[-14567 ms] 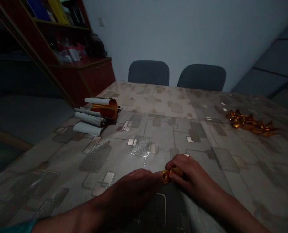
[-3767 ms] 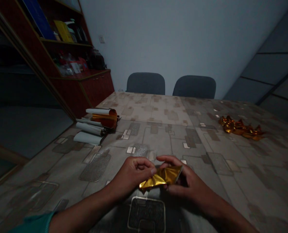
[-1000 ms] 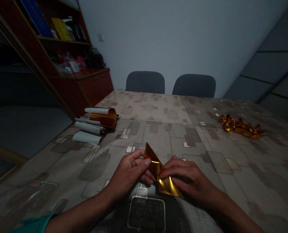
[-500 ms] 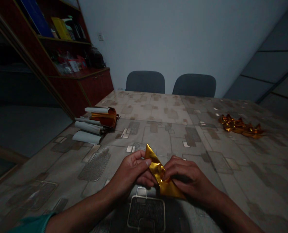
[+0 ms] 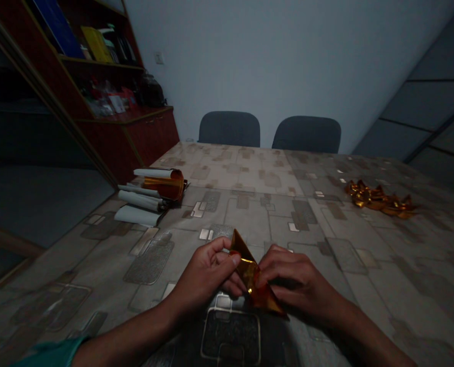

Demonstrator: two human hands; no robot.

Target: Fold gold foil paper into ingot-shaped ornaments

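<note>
A folded piece of gold foil paper [image 5: 248,272], with a pointed tip at each end, is held between both hands just above the near part of the table. My left hand [image 5: 211,267] pinches its upper left side, thumb on top and fingers beneath. My right hand [image 5: 293,275] grips the lower right side, its fingertips pressed into the middle fold. Curled sheets of gold foil paper with pale backs [image 5: 161,189] lie in a stack to the left. Several folded gold foil pieces [image 5: 379,199] sit in a cluster at the right.
A patterned cloth covers the table [image 5: 249,173]. Behind its far edge stand two grey chairs [image 5: 230,128] [image 5: 306,133] against the wall. A reddish-brown cabinet [image 5: 131,135] with filled shelves is at the left, beside a dark doorway.
The gold foil piece has tilted in my hands, so its surface looks darker and its lower tip sits slightly lower and further left. Both hands keep their grip with small shifts.
</note>
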